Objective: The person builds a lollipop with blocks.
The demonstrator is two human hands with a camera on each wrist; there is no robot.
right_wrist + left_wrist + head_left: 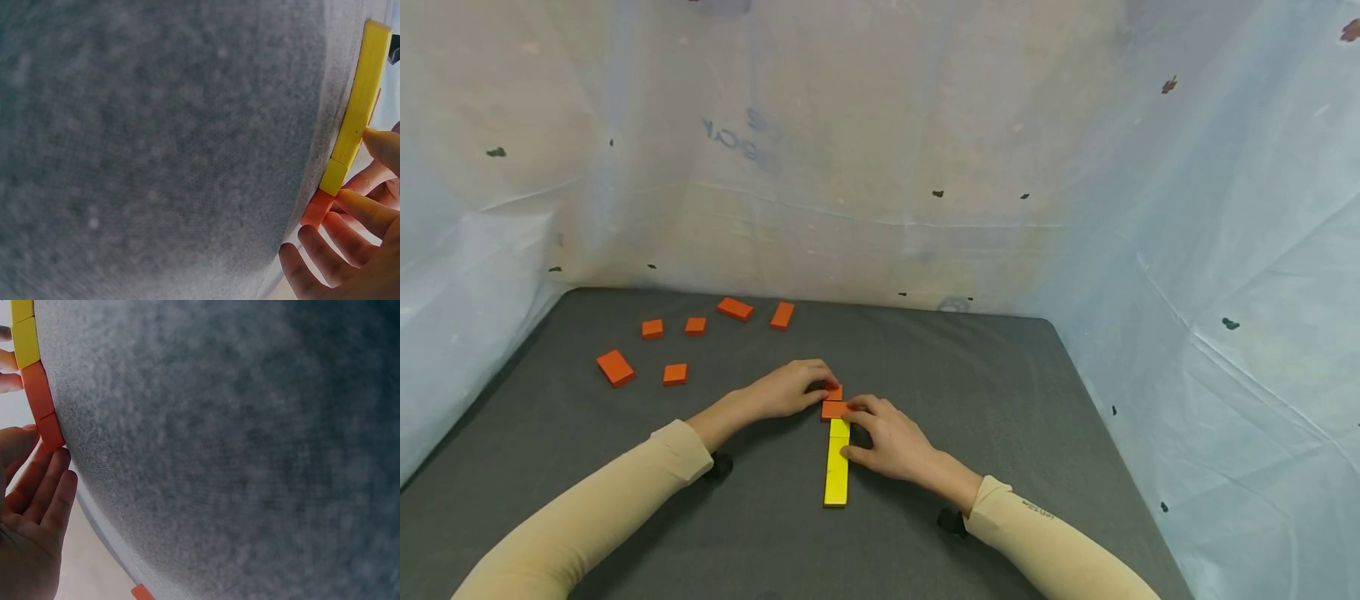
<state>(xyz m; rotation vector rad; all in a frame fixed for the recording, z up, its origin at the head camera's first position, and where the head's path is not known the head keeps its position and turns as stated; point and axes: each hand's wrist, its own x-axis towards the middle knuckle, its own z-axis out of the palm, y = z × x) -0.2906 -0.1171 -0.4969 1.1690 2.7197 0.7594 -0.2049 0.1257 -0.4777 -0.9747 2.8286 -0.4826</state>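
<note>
A row of flat blocks runs away from me along the grey table: a long yellow block (836, 473), a small yellow block (840, 428), an orange block (832, 410) and another orange block (835, 393) at the far end. My left hand (788, 389) pinches that farthest orange block between thumb and fingers, also seen in the left wrist view. From the right side, my right hand (891, 439) touches the row. Its index finger meets the nearer orange block and its thumb rests by the long yellow block (359, 100). The fingers partly hide both orange blocks.
Several loose orange blocks lie at the table's back left, among them a larger one (615, 367), a small square one (675, 374) and a slanted one (782, 316). Pale plastic sheeting (880, 167) hangs behind and beside the dark grey table (970, 375).
</note>
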